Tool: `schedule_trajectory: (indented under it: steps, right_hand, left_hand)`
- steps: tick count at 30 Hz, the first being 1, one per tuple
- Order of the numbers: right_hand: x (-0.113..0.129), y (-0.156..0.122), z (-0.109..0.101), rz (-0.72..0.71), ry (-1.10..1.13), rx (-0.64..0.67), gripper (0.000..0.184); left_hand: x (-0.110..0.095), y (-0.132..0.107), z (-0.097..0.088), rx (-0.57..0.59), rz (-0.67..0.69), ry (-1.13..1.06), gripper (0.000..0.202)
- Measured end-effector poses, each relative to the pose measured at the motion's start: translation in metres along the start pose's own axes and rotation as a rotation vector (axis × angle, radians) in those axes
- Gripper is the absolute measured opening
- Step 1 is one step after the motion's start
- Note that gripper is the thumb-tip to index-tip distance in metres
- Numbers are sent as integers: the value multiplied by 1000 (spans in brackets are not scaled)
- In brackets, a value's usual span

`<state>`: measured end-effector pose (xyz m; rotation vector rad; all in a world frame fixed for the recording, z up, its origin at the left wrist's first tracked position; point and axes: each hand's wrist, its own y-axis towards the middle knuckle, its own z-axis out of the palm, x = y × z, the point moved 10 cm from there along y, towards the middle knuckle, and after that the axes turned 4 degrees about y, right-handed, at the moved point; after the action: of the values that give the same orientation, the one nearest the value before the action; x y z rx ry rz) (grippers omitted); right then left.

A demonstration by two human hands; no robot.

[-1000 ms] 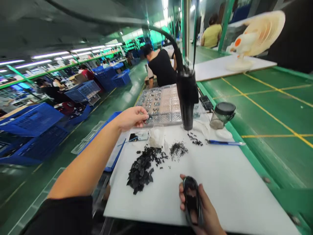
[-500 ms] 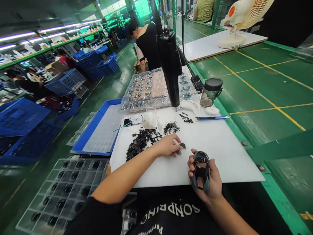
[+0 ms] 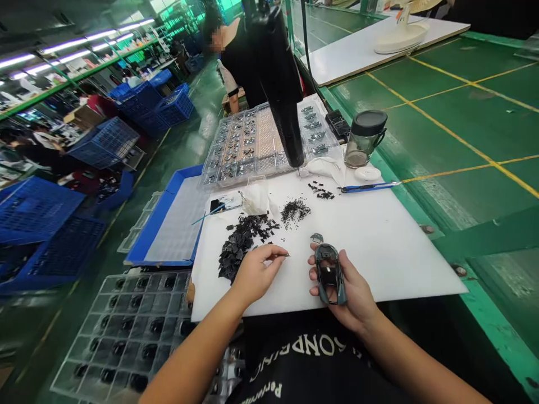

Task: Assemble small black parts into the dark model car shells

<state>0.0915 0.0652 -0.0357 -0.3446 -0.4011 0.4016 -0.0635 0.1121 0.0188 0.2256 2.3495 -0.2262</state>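
In my right hand (image 3: 356, 286) lies a dark grey plastic housing (image 3: 329, 275), shaped like a computer mouse shell with an opening, its fingers wrapped round the sides. Just beyond its far end is a small grey curved cap (image 3: 316, 238), close to my right fingertips; whether they touch it I cannot tell. My left hand (image 3: 259, 274) is closed in a pinch over the white board, with a tiny dark bit at the fingertips too small to name. Beside it lies a heap of black flat pieces (image 3: 231, 255). Tiny black parts (image 3: 295, 211) are spread beyond the hands.
A black powered screwdriver (image 3: 290, 134) hangs over the white board (image 3: 379, 247). Behind stands a clear compartment tray (image 3: 269, 160) of parts. A lidded jar (image 3: 357, 146) and blue tweezers (image 3: 366, 187) are right; a blue tray (image 3: 135, 247) and a divided tray (image 3: 122, 331) are left.
My left hand has let go of the grey curved cap and drawn back left, now pinching something tiny. My right hand has moved left with the housing, close to the cap.
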Motion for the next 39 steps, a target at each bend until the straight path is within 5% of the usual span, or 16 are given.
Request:
schedule_trajectory:
  steps: [5,9,13,24,28,39]
  right_hand:
    - [-20,0,10,136,-84,-8,41]
    - [-33,0,11,198,-133,-21,40]
    - [-41,-2,13,236,-152,-42,42]
    - [-45,-8,21,269,-119,-29,43]
    - [-46,-11,26,307,-128,-16,46]
    - [-59,-14,23,419,-255,28,58]
  left_hand:
    - [-31,2,-14,43,0,-337,14]
    - [-57,10,-6,197,12,-344,13]
    - [-56,16,6,264,-32,-264,11]
    - [-64,17,7,268,168,-38,11]
    - [-57,16,8,254,173,-20,14]
    - [-16,0,34,324,-115,-471,25]
